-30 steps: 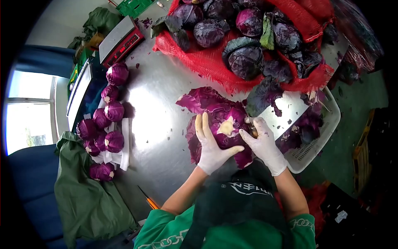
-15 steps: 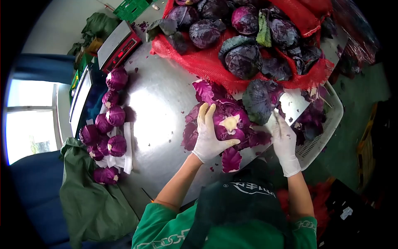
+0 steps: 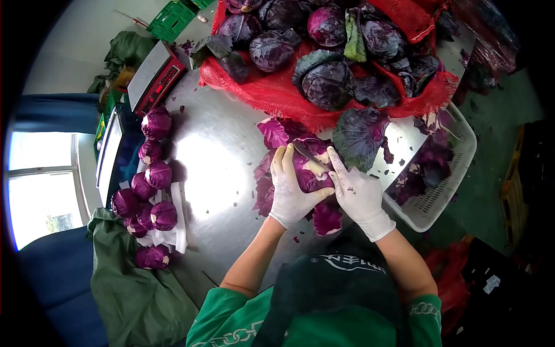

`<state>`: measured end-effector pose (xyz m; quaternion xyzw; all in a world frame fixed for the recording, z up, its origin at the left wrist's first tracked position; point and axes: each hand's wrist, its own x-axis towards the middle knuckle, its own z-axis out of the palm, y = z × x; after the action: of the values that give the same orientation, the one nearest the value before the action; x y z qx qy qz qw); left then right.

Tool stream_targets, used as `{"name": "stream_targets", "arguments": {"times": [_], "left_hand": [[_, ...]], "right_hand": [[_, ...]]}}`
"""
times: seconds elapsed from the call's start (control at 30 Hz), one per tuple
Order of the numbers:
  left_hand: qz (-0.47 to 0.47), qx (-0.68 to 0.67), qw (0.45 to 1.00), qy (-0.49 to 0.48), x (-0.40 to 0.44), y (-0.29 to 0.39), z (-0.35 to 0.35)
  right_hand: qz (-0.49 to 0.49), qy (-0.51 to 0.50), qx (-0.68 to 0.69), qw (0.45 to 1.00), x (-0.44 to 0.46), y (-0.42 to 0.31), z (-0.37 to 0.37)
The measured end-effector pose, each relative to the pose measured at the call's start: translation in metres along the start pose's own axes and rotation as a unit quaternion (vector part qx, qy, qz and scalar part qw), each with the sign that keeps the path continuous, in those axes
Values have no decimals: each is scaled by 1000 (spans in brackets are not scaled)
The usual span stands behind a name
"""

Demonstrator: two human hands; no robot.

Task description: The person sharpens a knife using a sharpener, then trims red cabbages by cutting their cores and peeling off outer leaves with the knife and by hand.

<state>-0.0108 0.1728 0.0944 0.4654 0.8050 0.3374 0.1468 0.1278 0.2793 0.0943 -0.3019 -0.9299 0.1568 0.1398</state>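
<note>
A red cabbage lies stem end up on the metal table, with loose purple leaves spread around it. My gloved left hand grips its left side, thumb toward me and fingers along the far side. In my gloved right hand is a knife, its handle hidden by the fingers. The dark knife blade lies slantwise across the cabbage's pale stem. A large dark outer leaf rests just beyond my right hand.
A red mesh sack of unpeeled cabbages lies at the back. Trimmed cabbages line the table's left side, near a red scale. At the right, a white basket holds leaf scraps. Small leaf bits dot the metal table.
My right hand has moved left from the table's right edge to the cabbage, bringing the knife blade over the stem. My left hand keeps its hold. The whole view has shifted slightly.
</note>
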Motion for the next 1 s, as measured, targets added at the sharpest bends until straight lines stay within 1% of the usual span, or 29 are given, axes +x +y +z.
{"name": "stream_targets", "arguments": {"times": [0.1, 0.33, 0.4, 0.47, 0.53, 0.57, 0.63, 0.67, 0.73, 0.77, 0.8, 0.87, 0.9, 0.93, 1.0], "left_hand": [[-4, 8, 1000, 18, 1, 6, 4], [-30, 48, 998, 29, 8, 13, 11], [-30, 51, 998, 36, 6, 18, 13], [-21, 68, 997, 30, -2, 27, 13], [25, 79, 996, 37, -22, 28, 16], [36, 64, 996, 58, -25, 23, 16], [46, 19, 995, 87, -34, 3, 17], [33, 3, 996, 86, -38, -6, 13], [17, 0, 996, 93, -49, -20, 11], [-5, -5, 995, 97, -53, -21, 12], [-10, -10, 995, 95, -53, -19, 11], [-14, -18, 994, 105, -51, -14, 12], [-17, -21, 994, 105, -51, -12, 13], [-9, -15, 994, 106, -49, -10, 15], [0, -10, 995, 104, -47, -7, 17]], "right_hand": [[39, 23, -34, 998, 1, -5, 2], [52, 41, -36, 997, 5, 3, 9], [77, 9, -20, 997, 8, 3, 7], [191, -56, 76, 977, 31, 17, -4], [221, -119, -4, 968, 39, 50, 4], [222, -112, -2, 969, 44, 55, 6], [247, -251, 33, 935, 38, 59, 10], [245, -255, 33, 935, 29, 74, 31], [224, -147, 197, 943, 24, 105, 86], [263, -186, 256, 911, 31, 80, 47], [236, -113, 246, 933, 26, 73, 47], [204, -38, 268, 941, 14, 40, 14], [177, -52, 258, 948, 5, 28, 3], [145, -18, 293, 945, -4, 19, 3], [138, -93, 193, 967, -7, 5, -7]]}}
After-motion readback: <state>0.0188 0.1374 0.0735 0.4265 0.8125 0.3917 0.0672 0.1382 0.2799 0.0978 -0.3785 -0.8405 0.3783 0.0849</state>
